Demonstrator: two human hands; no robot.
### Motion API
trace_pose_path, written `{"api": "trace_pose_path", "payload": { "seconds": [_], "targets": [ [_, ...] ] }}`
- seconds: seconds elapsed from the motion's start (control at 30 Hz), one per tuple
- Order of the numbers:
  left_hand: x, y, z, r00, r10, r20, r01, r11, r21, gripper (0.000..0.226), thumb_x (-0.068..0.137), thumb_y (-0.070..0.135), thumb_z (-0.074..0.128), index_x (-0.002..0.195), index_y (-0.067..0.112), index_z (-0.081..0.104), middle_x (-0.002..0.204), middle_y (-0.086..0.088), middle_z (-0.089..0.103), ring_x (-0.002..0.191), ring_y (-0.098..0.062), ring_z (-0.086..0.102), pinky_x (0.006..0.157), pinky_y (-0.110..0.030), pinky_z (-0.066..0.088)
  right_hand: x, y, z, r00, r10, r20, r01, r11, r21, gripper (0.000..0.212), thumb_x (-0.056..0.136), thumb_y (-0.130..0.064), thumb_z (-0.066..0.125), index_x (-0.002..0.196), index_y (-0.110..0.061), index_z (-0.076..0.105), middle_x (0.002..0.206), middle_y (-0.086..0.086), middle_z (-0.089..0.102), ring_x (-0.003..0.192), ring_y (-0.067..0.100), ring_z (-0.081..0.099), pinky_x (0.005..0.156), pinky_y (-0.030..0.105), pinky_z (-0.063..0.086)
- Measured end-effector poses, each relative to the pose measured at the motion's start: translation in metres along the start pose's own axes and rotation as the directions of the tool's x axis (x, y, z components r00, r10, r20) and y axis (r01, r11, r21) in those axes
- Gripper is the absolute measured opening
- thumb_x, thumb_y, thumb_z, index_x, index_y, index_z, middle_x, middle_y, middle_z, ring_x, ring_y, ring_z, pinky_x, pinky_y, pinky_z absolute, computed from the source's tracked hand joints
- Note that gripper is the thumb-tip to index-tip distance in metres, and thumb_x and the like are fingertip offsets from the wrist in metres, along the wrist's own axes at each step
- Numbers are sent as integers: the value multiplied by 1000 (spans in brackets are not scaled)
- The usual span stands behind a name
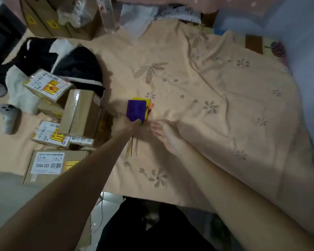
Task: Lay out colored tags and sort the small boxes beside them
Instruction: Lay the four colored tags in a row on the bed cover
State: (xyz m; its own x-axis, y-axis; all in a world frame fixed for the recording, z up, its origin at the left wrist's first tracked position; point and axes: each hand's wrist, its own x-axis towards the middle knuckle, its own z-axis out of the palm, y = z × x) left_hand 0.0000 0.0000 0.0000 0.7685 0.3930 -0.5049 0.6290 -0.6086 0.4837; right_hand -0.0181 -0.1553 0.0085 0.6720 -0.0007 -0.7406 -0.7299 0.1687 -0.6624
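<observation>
The white label [49, 162] on the nearest cardboard box [54, 166] reads "12V4A-5525"; the other boxes' labels are too blurred to read.

Dim indoor light, soft overall blur, wide-angle bending at edges, faint shadows

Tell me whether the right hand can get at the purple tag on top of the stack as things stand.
Probably yes. The right hand lies open on the cloth just beside the stack, with nothing between it and the purple tag. The left hand grips the stack's near edge only, leaving the tag's face exposed.
</observation>
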Motion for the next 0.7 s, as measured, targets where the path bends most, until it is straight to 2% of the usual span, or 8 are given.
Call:
{"api": "trace_pose_path", "payload": {
  "seconds": [0.1,0.13,0.2,0.3,0.43,0.57,0.63,0.7],
  "targets": [
    [23,10,6,999,-19,-44,18,1000,-8,96,88,55,76,153,-4,38,145,-27,59,132,-45,60,102,-45,52,27,-3,20,997,25,-66,-26,1000,-5,23,106,-21,56,122,-11,68,109,6,71,113,22,66,85,26,52],
    [27,14,7,999,-28,-40,26,999,-36,92,91,52,75,151,-7,40,143,-28,62,132,-44,61,102,-44,52,41,-4,27,996,31,-85,-34,999,-38,26,104,-28,58,120,-12,71,110,3,72,112,19,67,87,26,53],
    [39,17,15,998,-50,-27,46,990,-131,78,94,47,74,144,-8,51,140,-27,66,131,-42,63,102,-42,51,65,-5,36,985,11,-174,-42,983,-177,44,95,-44,56,121,-13,74,125,8,74,123,29,68,101,41,55],
    [59,16,26,994,-109,5,107,965,-237,63,96,41,73,138,-4,58,140,-24,67,130,-40,64,102,-40,52,85,-16,45,966,-22,-258,-69,939,-337,51,101,-33,46,136,-3,66,142,18,66,130,39,63,110,44,51],
    [69,14,37,990,-138,18,137,943,-304,64,93,45,74,135,-2,63,133,-23,72,124,-40,70,101,-43,57,107,-13,49,963,-20,-269,-57,960,-273,53,82,-33,48,120,-6,73,124,20,75,108,39,73,99,52,61],
    [62,20,42,974,-227,26,221,907,-358,75,89,49,76,140,-1,55,137,-21,70,127,-39,67,102,-42,56,104,-10,52,962,40,-271,-83,985,-152,14,88,-25,57,82,-16,66,101,14,76,92,32,72,93,50,64],
    [55,23,48,978,-206,35,202,885,-420,65,87,45,79,132,4,58,132,-19,72,123,-38,69,101,-44,57,116,3,49,970,89,-227,-99,994,-36,15,82,-25,61,89,-18,73,97,12,79,91,29,76,93,49,64],
    [50,21,55,982,-180,53,182,851,-492,50,82,41,83,115,10,64,120,-13,76,114,-34,73,98,-46,60,111,7,47,978,115,-176,-109,993,46,37,82,-27,60,113,-19,78,102,10,82,89,28,79,82,42,68]
  ]
}}
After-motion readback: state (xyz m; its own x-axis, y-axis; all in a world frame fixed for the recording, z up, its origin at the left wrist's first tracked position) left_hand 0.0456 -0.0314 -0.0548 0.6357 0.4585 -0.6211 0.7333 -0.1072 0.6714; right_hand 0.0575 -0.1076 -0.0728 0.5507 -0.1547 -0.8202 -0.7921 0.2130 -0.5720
